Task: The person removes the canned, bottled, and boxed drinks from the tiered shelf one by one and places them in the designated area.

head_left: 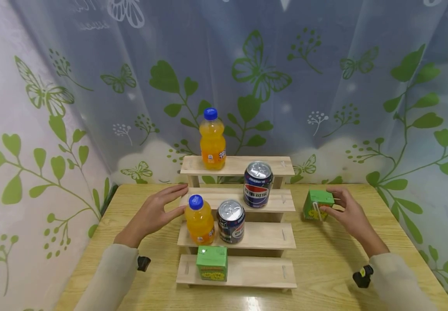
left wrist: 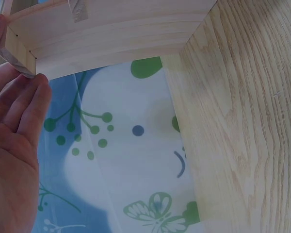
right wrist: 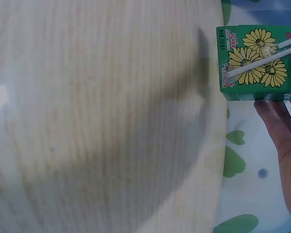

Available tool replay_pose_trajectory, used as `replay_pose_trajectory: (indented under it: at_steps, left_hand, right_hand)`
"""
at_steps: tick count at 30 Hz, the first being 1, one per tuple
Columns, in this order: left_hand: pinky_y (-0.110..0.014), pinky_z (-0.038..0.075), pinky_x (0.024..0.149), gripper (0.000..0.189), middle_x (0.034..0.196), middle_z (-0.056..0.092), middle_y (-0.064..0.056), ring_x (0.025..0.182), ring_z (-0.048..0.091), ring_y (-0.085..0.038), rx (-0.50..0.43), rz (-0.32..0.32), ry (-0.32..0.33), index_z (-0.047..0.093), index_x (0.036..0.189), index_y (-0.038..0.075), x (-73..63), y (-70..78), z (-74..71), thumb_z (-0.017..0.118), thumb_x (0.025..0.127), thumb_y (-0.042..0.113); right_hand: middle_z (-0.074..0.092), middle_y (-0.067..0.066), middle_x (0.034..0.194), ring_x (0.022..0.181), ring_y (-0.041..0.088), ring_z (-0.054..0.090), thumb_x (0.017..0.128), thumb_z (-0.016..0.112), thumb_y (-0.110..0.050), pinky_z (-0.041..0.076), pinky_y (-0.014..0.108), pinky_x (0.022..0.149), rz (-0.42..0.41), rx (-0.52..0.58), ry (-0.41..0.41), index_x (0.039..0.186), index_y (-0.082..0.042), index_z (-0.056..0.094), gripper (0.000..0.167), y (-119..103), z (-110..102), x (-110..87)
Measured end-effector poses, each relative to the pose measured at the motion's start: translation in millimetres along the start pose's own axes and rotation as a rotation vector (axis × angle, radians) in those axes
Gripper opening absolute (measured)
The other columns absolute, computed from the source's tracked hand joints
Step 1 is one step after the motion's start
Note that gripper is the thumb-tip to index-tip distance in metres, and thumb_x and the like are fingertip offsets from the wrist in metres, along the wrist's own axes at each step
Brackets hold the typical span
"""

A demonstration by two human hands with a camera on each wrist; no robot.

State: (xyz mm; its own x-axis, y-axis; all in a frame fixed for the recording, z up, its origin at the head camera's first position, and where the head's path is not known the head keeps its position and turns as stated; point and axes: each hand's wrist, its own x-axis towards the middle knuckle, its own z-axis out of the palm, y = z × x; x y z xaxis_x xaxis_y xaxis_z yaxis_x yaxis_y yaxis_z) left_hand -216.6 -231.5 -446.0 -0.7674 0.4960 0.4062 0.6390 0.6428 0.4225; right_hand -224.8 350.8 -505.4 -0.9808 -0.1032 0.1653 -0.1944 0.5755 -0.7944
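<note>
My right hand (head_left: 349,216) grips a small green drink carton (head_left: 312,207), with a straw on its face, over the table right of the rack. Yellow flowers on the carton (right wrist: 259,63) show in the right wrist view. My left hand (head_left: 157,211) holds the left end of a wooden stepped rack (head_left: 270,235), thumb and fingers on either side of a board end (left wrist: 19,53). On the rack stand two orange soda bottles, one on top (head_left: 213,144) and one lower (head_left: 200,222), two dark cola cans (head_left: 258,185), and another green carton (head_left: 212,264) on the lowest step.
The rack stands on a wood-grain table (head_left: 332,268). Behind and along both sides hangs a curtain (head_left: 208,52) printed with leaves and butterflies. A black wrist strap (head_left: 363,276) shows at the right sleeve, another (head_left: 143,263) at the left.
</note>
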Motion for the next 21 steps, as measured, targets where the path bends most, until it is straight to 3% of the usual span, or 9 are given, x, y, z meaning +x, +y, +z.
replay_pose_trajectory:
  at_steps: [4,6,10,11,13,14,21]
  left_hand:
    - [-0.06,0.052,0.116,0.058,0.157,0.062,-0.017,0.142,0.062,-0.042,-0.002,-0.003,0.003,0.064,0.152,0.002,0.0,1.1,-0.1,0.083,0.099,0.017]
    - [-0.061,0.052,0.116,0.058,0.157,0.062,-0.017,0.142,0.062,-0.042,-0.002,-0.008,0.0,0.064,0.152,0.002,-0.1,1.5,0.1,0.083,0.099,0.017]
    - [-0.061,0.052,0.116,0.058,0.158,0.062,-0.017,0.143,0.062,-0.042,-0.003,-0.012,-0.002,0.063,0.152,0.002,-0.2,1.3,0.4,0.083,0.099,0.017]
    - [-0.061,0.052,0.116,0.058,0.158,0.062,-0.017,0.143,0.062,-0.042,-0.005,-0.011,-0.001,0.063,0.152,0.002,-0.2,1.3,0.2,0.083,0.099,0.017]
    - [-0.06,0.052,0.116,0.058,0.158,0.062,-0.017,0.143,0.062,-0.042,-0.005,-0.007,0.002,0.063,0.152,0.002,-0.2,1.0,-0.1,0.083,0.099,0.017]
    - [-0.06,0.052,0.116,0.058,0.158,0.062,-0.017,0.143,0.062,-0.042,-0.006,-0.005,0.004,0.063,0.152,0.002,-0.1,1.0,-0.3,0.083,0.099,0.016]
    - [-0.06,0.052,0.116,0.058,0.158,0.062,-0.017,0.143,0.062,-0.042,-0.008,0.002,0.009,0.064,0.152,0.002,-0.4,1.1,-1.0,0.083,0.099,0.016]
  right_hand:
    - [0.057,0.029,0.153,0.11,-0.023,0.048,0.104,0.077,-0.015,0.056,0.009,0.082,0.006,0.014,-0.005,0.16,-0.002,0.041,0.069,5.2,3.5,-1.1]
    - [0.055,0.03,0.154,0.119,-0.007,0.06,0.104,0.077,-0.016,0.055,0.009,0.082,0.02,0.016,-0.013,0.16,-0.002,0.04,0.069,6.1,4.4,-2.0]
    - [0.053,0.029,0.156,0.121,-0.003,0.06,0.105,0.076,-0.017,0.055,0.009,0.083,0.034,0.025,-0.024,0.161,-0.002,0.038,0.069,8.5,5.1,-3.2]
    - [0.052,0.029,0.156,0.121,-0.003,0.06,0.105,0.076,-0.018,0.055,0.01,0.083,0.036,0.027,-0.027,0.161,-0.003,0.038,0.069,9.3,5.2,-3.4]
    - [0.053,0.029,0.156,0.113,-0.021,0.048,0.105,0.076,-0.018,0.056,0.01,0.082,0.035,0.033,-0.027,0.161,-0.003,0.038,0.069,11.4,5.6,-3.6]
    - [0.052,0.029,0.155,0.112,-0.023,0.048,0.105,0.076,-0.018,0.056,0.01,0.082,0.035,0.036,-0.028,0.161,-0.002,0.038,0.069,12.3,5.8,-3.6]
    - [0.052,0.031,0.154,0.11,-0.024,0.049,0.105,0.075,-0.016,0.056,0.011,0.082,0.025,0.054,-0.028,0.161,0.0,0.037,0.069,16.0,6.4,-3.8]
